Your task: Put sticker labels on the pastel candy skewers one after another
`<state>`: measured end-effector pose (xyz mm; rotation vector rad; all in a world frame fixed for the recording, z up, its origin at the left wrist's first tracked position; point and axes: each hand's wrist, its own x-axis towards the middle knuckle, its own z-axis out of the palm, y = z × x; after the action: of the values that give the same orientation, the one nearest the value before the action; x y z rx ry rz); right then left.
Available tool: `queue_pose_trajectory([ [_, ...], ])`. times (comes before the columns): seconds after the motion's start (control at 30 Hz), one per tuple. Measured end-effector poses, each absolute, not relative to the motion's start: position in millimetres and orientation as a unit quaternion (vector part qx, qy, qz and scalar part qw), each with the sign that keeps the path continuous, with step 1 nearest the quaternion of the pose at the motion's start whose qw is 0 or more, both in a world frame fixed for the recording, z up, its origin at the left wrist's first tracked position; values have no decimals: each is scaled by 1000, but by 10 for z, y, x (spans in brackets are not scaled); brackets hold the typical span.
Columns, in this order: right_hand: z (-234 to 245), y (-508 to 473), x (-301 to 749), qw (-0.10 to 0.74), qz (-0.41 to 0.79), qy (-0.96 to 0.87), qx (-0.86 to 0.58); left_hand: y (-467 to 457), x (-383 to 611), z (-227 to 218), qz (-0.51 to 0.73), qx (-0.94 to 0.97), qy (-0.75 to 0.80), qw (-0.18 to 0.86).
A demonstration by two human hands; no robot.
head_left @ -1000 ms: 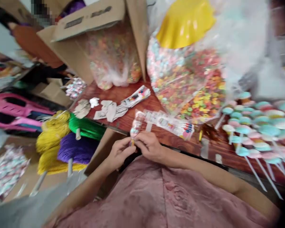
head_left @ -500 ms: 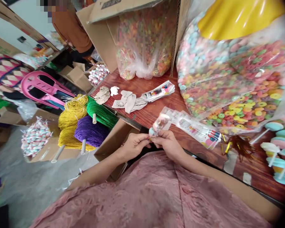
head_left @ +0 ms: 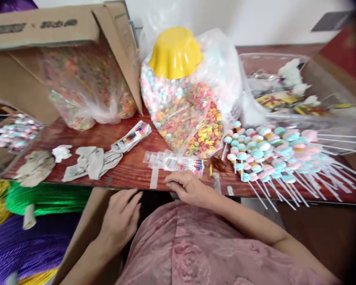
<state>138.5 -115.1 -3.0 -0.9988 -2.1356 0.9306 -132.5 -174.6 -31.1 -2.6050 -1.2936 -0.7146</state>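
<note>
My left hand [head_left: 121, 215] hangs over a cardboard box [head_left: 87, 215] below the table edge, its fingers slightly bent and apart, with nothing in them. At the table's front edge is my right hand [head_left: 190, 188], loosely curved, with no object visible in it. Just beyond its fingers lies a fanned row of printed clear plastic bags [head_left: 178, 162]. Gold twist ties [head_left: 218, 165] lie to the right of the bags. Further right, many marshmallow lollipops [head_left: 261, 148] in pastel colours are heaped with their white sticks toward me.
A large clear bag of ring-shaped cereal and candies [head_left: 192, 122] stands behind, under a yellow bowl [head_left: 176, 53]. Left is a carton [head_left: 118, 51] with another bag inside. Gloves [head_left: 91, 162] lie in front. A clear bin [head_left: 284, 116] stands back right. Green and purple cords [head_left: 47, 200] hang at left.
The view has swung right. My hands were together on a small clear bag with a pale round sweet; now they are apart and the bag is out of sight.
</note>
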Motion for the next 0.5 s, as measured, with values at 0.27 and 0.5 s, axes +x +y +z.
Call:
queue_pose_trajectory([
  [0.27,822,-623,2659,-21,-33,-767,-641,-689,263,-165,23,-955,-289,56],
  [0.5,1211,-594,3457,-198,-40,-681,-704,-565,131,-421,-71,-956,-274,75],
])
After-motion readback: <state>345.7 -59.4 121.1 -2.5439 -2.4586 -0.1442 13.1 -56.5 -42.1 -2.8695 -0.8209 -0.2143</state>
